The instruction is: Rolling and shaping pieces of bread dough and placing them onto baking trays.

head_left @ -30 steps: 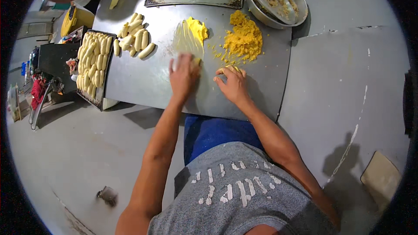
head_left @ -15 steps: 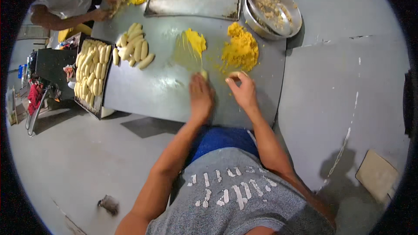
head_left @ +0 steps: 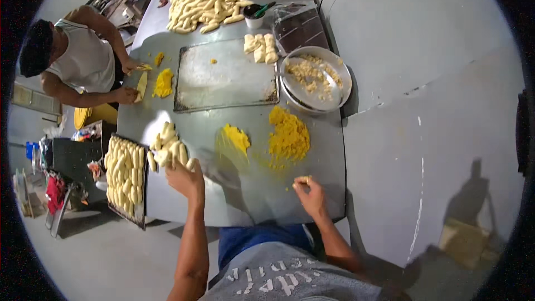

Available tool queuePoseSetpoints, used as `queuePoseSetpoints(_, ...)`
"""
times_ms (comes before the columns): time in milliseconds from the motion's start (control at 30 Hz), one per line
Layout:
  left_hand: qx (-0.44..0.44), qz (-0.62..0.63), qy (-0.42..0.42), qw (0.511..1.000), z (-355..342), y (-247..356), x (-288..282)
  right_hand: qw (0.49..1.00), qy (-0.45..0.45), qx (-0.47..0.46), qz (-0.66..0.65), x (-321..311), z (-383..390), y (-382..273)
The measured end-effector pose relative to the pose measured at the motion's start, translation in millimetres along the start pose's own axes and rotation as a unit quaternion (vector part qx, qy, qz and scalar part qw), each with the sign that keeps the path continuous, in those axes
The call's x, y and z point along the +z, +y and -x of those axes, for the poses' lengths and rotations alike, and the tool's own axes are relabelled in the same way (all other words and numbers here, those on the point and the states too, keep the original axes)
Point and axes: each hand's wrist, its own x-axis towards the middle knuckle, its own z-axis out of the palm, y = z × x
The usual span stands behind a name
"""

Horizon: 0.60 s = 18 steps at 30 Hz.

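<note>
My left hand (head_left: 188, 183) reaches to the near edge of a small pile of pale dough rolls (head_left: 174, 146) at the table's left. Its fingers close on a dough roll (head_left: 163, 158), partly hidden by the pile and hand. My right hand (head_left: 312, 196) hovers by the near right of the metal table (head_left: 251, 206), thumb and fingers curled together. Something small and pale yellow shows at those fingertips, too little to name. Between and beyond the hands lie a smeared lump of yellow spread (head_left: 237, 138) and a crumbly yellow mound (head_left: 290, 136).
A dark-edged tray (head_left: 144, 189) full of dough rolls stands at the left. Beyond the mounds lie a flat baking tray (head_left: 217, 86) and a round metal pan (head_left: 346, 90) with crumbly bits. A co-worker (head_left: 83, 61) handles dough at far left. More rolls (head_left: 203, 8) fill the back.
My left hand has left the spot below the yellow spread and moved left to the pile of rolls. My right hand stays curled near the mound. The view has tilted up toward the far table.
</note>
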Motion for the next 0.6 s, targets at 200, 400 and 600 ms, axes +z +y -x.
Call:
queuePoseSetpoints(200, 0.229, 0.267, -0.133, 0.927, -160.2, 201.2, 151.2, 0.994, 0.060, 0.090, 0.033, 52.5, 8.3, 2.0)
queuePoseSetpoints(400, 0.518, 0.089, 0.058, 0.849, -262.6, 287.3, 276.1, 0.988, 0.097, 0.083, 0.088, 120.5, 14.1, -30.1)
queuePoseSetpoints(600, 0.171, 0.477, -0.121, 0.854, -271.3, 292.1, 212.8, 0.986, 0.131, 0.102, -0.008, 163.5, 46.7, -19.6)
